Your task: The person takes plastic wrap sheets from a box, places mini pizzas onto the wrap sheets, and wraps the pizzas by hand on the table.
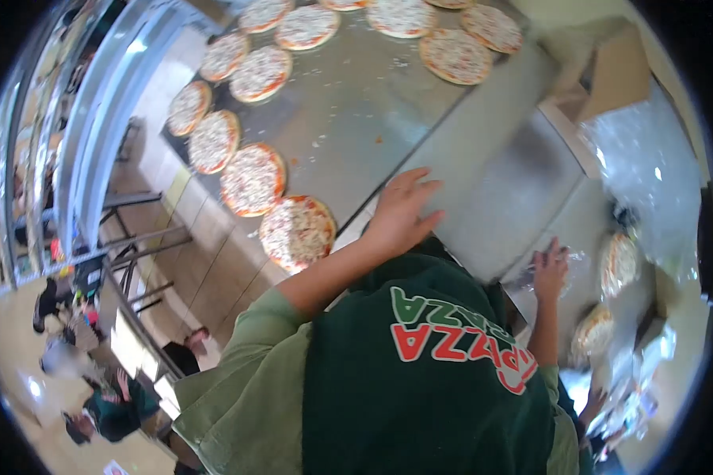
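My left hand (405,212) is in the middle of the view, beside the near edge of the steel table. Its fingers are stretched and apart, with nothing in them. Farther right, my right hand (550,271) lies on a piece of clear plastic (525,277) on the steel surface, fingers spread. Topped pizzas (298,233) with shredded cheese and red sauce line the left edge and far end of the steel table (341,119). To the right of my right hand are two pizzas that look wrapped in clear plastic, one pizza (619,265) above the other (592,331).
A cardboard box (619,67) and a large sheet of clear plastic (646,158) are at the upper right. Metal racks (115,119) stand at the left. Other people (115,408) are at the lower left, and another person's hand (592,405) shows at the lower right.
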A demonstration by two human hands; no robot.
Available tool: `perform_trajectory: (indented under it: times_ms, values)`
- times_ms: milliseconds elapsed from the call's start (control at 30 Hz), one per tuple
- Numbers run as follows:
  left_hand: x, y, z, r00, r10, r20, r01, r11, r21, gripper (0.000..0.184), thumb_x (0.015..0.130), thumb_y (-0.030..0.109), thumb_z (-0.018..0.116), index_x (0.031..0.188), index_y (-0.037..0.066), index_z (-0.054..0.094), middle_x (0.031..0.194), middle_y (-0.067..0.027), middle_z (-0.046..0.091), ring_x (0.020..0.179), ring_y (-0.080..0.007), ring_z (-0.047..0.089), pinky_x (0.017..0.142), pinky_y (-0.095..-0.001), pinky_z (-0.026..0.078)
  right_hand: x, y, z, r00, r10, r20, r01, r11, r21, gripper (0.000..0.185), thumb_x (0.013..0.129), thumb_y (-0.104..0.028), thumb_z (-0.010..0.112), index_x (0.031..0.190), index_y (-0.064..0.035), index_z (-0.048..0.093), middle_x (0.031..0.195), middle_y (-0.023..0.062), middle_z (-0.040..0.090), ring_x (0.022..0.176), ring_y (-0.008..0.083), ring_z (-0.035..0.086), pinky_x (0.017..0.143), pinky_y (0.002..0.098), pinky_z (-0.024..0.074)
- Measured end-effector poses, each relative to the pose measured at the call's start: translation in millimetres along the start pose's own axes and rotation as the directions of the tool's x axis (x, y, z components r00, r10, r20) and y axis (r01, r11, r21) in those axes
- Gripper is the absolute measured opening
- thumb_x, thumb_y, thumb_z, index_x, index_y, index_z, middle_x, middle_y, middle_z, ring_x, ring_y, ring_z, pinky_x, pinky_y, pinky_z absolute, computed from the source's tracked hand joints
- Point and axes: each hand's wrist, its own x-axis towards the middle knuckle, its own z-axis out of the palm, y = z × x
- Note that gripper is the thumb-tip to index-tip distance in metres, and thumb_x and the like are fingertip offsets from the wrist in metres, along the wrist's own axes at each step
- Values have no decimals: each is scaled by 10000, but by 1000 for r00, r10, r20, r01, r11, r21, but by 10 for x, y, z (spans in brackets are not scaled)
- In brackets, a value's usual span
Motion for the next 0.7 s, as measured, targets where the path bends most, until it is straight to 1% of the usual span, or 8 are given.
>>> perform_trajectory:
  times_ms: [100, 167, 233, 333, 367, 500, 600, 700]
  values:
    - [-859, -309, -406, 856, -451, -252, 338, 858, -387, 276, 850, 173, 534, 1083, 38, 472, 1007, -125, 499, 938, -247, 489, 816, -324, 401, 82, -214, -229, 992, 75, -99, -82, 994, -69, 585, 874, -413, 473, 1393, -263, 246, 1421, 199, 196, 1262, 365, 288, 987, 485, 280]
    - [-1385, -336, -531, 506, -739, -444, 501, 671, -547, 225, 896, 193, 475, 1051, 30, 466, 967, -89, 479, 883, -186, 475, 743, -291, 404, 104, -80, -172, 968, 6, -252, -13, 1000, -24, 573, 888, -406, 450, 1394, -234, 244, 1424, 192, 188, 1255, 364, 294, 983, 477, 283]
    - [-1669, -354, -614, 70, -942, -327, 466, 321, -825, 418, 916, 380, 418, 1147, 32, 405, 1060, -111, 467, 970, -223, 477, 805, -360, 413, 70, 79, -27, 936, -104, -337, 129, 990, 50, 564, 898, -399, 434, 1388, -188, 250, 1414, 190, 205, 1252, 358, 295, 979, 466, 289]
    - [-1909, -437, -599, -172, -981, 92, 165, -121, -979, 691, 871, 555, 396, 1302, 32, 263, 1231, -165, 371, 1142, -300, 400, 951, -448, 341, -101, 164, 84, 891, -212, -402, 273, 957, 100, 554, 906, -385, 421, 1370, -121, 270, 1394, 192, 237, 1252, 354, 292, 987, 450, 281]
    - [-1967, -482, -569, -81, -977, 198, 51, -203, -978, 823, 839, 625, 376, 1350, 8, 189, 1297, -197, 309, 1227, -337, 322, 1025, -487, 250, -154, 176, 103, 879, -238, -412, 308, 945, 109, 551, 908, -379, 418, 1362, -99, 279, 1387, 193, 249, 1252, 353, 290, 992, 445, 275]
    - [-1925, -585, -598, 34, -958, 283, -112, -285, -952, 882, 824, 671, 331, 1327, -42, 207, 1260, -180, 341, 1226, -334, 324, 1044, -485, 212, -178, 401, 235, 886, -274, -375, 318, 946, 61, 555, 908, -370, 418, 1368, -97, 271, 1393, 188, 247, 1264, 344, 276, 1012, 441, 245]
    - [-1875, -591, -609, 141, -962, 235, -144, -255, -956, 893, 820, 690, 281, 1335, -38, 221, 1319, -174, 325, 1244, -345, 314, 1053, -480, 206, -180, 472, 236, 900, -278, -335, 320, 944, 76, 561, 904, -365, 421, 1375, -105, 262, 1398, 187, 244, 1275, 335, 262, 1023, 441, 227]
    - [-1781, -693, -533, 360, -925, 119, -292, -233, -928, 906, 808, 714, 185, 1340, -16, 260, 1359, -173, 321, 1266, -303, 305, 1056, -475, 208, -196, 447, 145, 923, -221, -315, 270, 956, 119, 575, 887, -365, 448, 1379, -131, 266, 1396, 188, 254, 1282, 330, 256, 1027, 443, 217]
